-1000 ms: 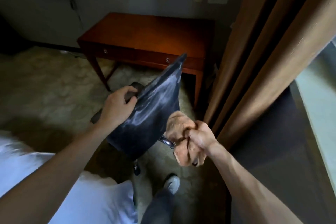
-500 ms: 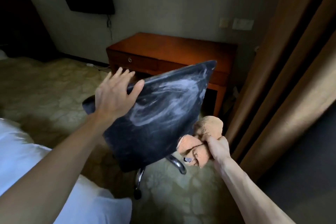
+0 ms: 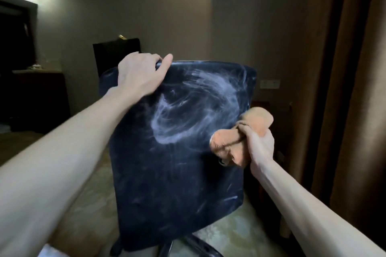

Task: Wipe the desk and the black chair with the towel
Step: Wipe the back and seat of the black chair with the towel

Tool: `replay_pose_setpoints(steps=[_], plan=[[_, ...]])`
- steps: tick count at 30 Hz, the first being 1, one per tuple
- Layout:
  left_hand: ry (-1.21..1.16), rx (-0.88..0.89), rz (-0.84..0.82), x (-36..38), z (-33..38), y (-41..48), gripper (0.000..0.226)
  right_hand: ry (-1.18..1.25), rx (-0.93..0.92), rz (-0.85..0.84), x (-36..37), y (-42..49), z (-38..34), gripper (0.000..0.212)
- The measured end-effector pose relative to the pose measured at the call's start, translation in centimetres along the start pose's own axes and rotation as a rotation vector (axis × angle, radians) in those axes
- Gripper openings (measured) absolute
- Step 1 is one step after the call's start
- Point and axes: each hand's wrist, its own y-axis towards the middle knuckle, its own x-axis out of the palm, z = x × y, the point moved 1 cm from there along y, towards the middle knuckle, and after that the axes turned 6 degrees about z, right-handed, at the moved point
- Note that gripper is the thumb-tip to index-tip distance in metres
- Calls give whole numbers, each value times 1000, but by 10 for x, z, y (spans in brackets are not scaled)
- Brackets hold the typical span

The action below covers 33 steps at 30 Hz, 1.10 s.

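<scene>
Far left of the black chair (image 3: pixel 177 162) stands a dark cabinet (image 3: pixel 39 98). The left hand (image 3: pixel 142 75) grips the chair's top edge near its left corner, with the fingers curled over the far side and the thumb on the near side. The chair's back faces the camera and leans a little. It is black and smooth, with white cloudy smears that swirl in a ring across its upper half and thin pale streaks lower down. Under the chair, a shiny metal leg (image 3: pixel 200 246) stands on pale patterned carpet (image 3: pixel 221 233). The towel (image 3: pixel 240 144) is right at the chair's right edge. It is orange-tan, soft and bunched in a lump. The right hand (image 3: pixel 261 146) squeezes it in a tight fist. Just past that edge, a dim brown bit may be the surface (image 3: pixel 281 108). Higher on the wall is a white plate (image 3: pixel 270 84), too small to read. Right of the chair hangs a brown curtain (image 3: pixel 355 89).
</scene>
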Motion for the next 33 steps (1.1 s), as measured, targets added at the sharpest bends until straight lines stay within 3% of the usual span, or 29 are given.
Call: replay_pose_setpoints(steps=[3,5,9,12,14,18,24,29,31,33], plan=[[-95,14,-89,-5,-11,3,56,-173,-48,152,8,1,-17,66],[-136,5,-9,-8,-27,-1,59,-148,-71,145,14,3,-32,73],[-270,-399,-48,-12,-68,-13,62,-144,-173,137,33,-5,-63,65],[-899,-717,-140,-16,-84,-23,72,-198,-338,110,60,-26,-78,54],[-1108,-776,-135,-19,-85,-24,78,-174,-421,96,82,-45,-87,57],[-1083,-730,-118,-15,-85,-27,79,-122,-545,18,128,-79,-102,66],[-1305,-818,-146,-13,-82,-26,96,-285,-897,-8,179,-124,-86,61],[-1313,-847,-132,-10,-83,-26,99,-400,-1157,-319,177,-134,-85,47],[-1273,-838,-126,-9,-83,-28,104,-424,-1161,-431,163,-135,-91,46],[-1188,-816,-102,-9,-83,-29,103,-350,-1005,-374,146,-131,-100,50]])
